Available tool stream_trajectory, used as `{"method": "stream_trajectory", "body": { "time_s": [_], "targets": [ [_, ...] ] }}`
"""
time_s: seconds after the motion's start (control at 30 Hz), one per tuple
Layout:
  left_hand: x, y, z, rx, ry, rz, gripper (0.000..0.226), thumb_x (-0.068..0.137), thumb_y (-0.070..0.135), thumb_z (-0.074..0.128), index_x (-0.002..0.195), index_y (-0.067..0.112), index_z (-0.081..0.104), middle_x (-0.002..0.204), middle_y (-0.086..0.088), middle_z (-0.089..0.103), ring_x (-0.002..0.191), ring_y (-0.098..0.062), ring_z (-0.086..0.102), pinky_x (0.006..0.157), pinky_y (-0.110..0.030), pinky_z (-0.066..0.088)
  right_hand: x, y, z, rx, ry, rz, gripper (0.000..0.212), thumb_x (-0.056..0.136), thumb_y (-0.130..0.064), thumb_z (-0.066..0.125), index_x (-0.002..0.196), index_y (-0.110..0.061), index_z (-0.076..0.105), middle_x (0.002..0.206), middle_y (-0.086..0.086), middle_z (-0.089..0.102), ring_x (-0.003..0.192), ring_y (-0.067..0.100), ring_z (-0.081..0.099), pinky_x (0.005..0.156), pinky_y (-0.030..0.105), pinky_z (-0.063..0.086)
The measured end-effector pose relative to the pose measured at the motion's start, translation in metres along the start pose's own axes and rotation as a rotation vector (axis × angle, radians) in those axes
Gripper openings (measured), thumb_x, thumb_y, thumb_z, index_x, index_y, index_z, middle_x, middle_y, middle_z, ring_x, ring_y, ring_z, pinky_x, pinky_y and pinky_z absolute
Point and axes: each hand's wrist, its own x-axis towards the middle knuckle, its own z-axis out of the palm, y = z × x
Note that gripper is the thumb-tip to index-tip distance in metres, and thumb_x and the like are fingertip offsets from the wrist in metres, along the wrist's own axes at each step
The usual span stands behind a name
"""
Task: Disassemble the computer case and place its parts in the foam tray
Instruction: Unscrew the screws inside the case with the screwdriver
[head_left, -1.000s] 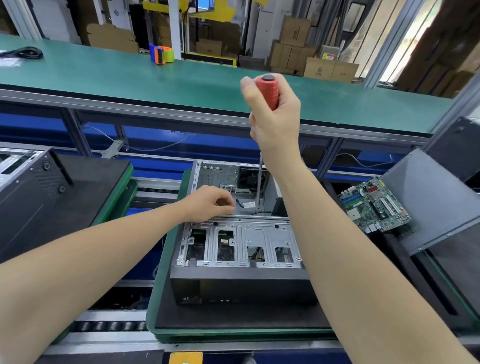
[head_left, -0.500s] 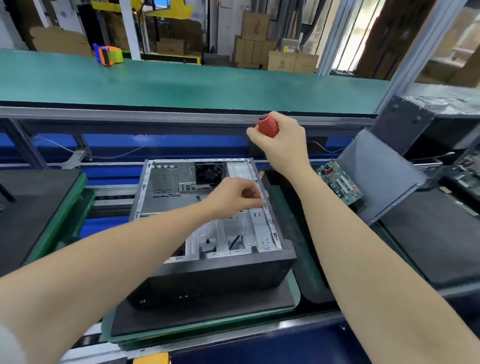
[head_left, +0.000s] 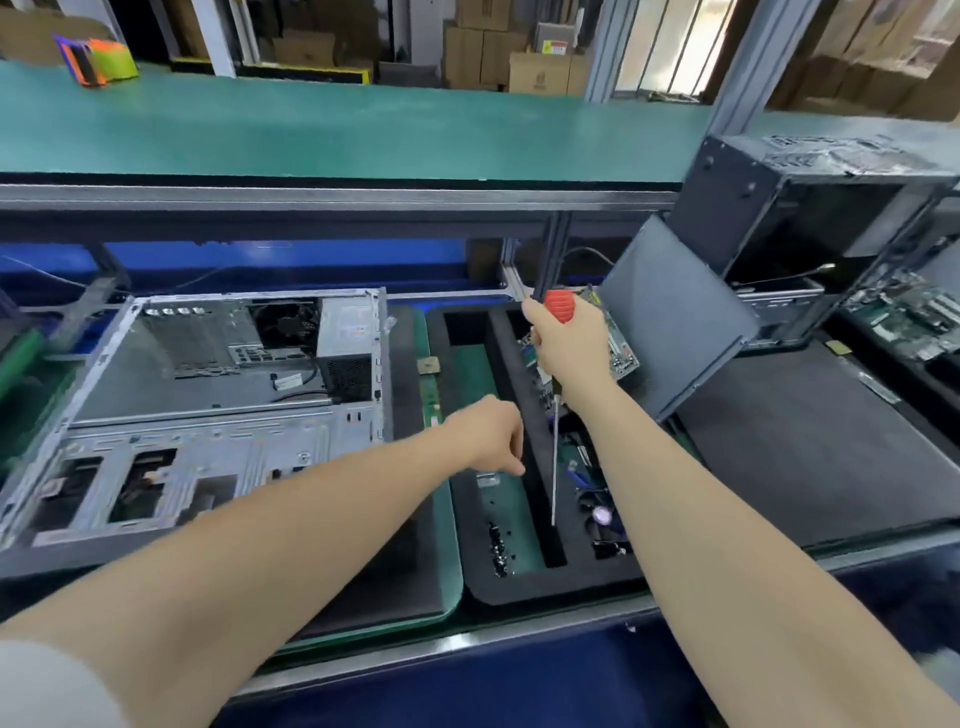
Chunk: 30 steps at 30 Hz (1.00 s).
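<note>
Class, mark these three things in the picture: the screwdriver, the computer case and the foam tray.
screwdriver (head_left: 560, 306): head view, on its red handle.
computer case (head_left: 156, 384): head view, on its bare inner floor panel.
foam tray (head_left: 545, 584): head view, on its black near rim.

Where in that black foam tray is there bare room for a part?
The left compartment's far end, beyond the left hand, is bare green. Its near end holds screws; the right compartment, beside the screwdriver, is crowded with parts.

Two hands (head_left: 488, 436) (head_left: 569, 348), one screwdriver (head_left: 560, 306)
</note>
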Motion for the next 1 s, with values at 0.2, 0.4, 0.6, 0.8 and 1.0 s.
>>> {"method": "stream_trajectory", "body": {
  "time_s": [0.2, 0.4, 0.6, 0.8, 1.0],
  "targets": [
    [0.033, -0.001, 0.059, -0.047, -0.092, -0.151, 0.016, 0.089, 0.036, 0.079, 0.086, 0.021, 0.076, 0.087, 0.002, 0.076, 0.075, -0.015, 0.068, 0.069, -0.03, 0.055, 0.016, 0.037, -0.016, 0.124, -0.088, 0.133, 0.031, 0.089, -0.034, 0.072, 0.072, -0.019, 0.052, 0.058, 0.002, 0.058, 0.045, 0.017, 0.044, 0.049, 0.031, 0.038],
    [0.046, -0.014, 0.083, -0.141, -0.115, -0.226, 0.027, 0.09, 0.035, 0.079, 0.11, 0.018, 0.077, 0.107, 0.003, 0.075, 0.097, -0.018, 0.071, 0.091, -0.036, 0.058, 0.024, 0.076, -0.029, 0.263, -0.112, 0.266, 0.027, 0.095, -0.029, 0.074, 0.083, -0.015, 0.054, 0.062, 0.005, 0.052, 0.048, 0.017, 0.038, 0.043, 0.026, 0.031],
    [0.046, -0.002, 0.082, -0.432, -0.07, -0.198, 0.038, 0.106, 0.044, 0.049, 0.098, 0.022, 0.079, 0.091, 0.007, 0.078, 0.085, -0.016, 0.074, 0.083, -0.033, 0.058, 0.029, 0.119, -0.031, 0.422, -0.032, 0.488, 0.025, 0.102, -0.029, 0.065, 0.091, -0.015, 0.049, 0.062, 0.001, 0.045, 0.048, 0.014, 0.033, 0.041, 0.026, 0.029],
    [0.041, 0.019, 0.082, -0.63, -0.316, -0.075, 0.033, 0.102, 0.044, 0.058, 0.105, 0.013, 0.071, 0.097, 0.006, 0.08, 0.077, -0.006, 0.071, 0.077, -0.026, 0.059, 0.016, 0.16, -0.033, 0.375, 0.026, 0.712, 0.017, 0.099, -0.021, 0.051, 0.111, -0.011, 0.044, 0.072, 0.009, 0.053, 0.049, 0.018, 0.042, 0.046, 0.03, 0.04],
    [0.051, 0.042, 0.107, -0.532, -0.029, -0.15, 0.013, 0.098, 0.019, 0.068, 0.096, 0.007, 0.072, 0.078, 0.0, 0.079, 0.066, -0.012, 0.075, 0.062, -0.017, 0.055, 0.002, 0.187, -0.051, 0.318, 0.057, 0.616, 0.012, 0.103, -0.01, 0.055, 0.113, -0.009, 0.049, 0.082, 0.005, 0.058, 0.063, 0.018, 0.057, 0.065, 0.034, 0.048]
  ]
}}
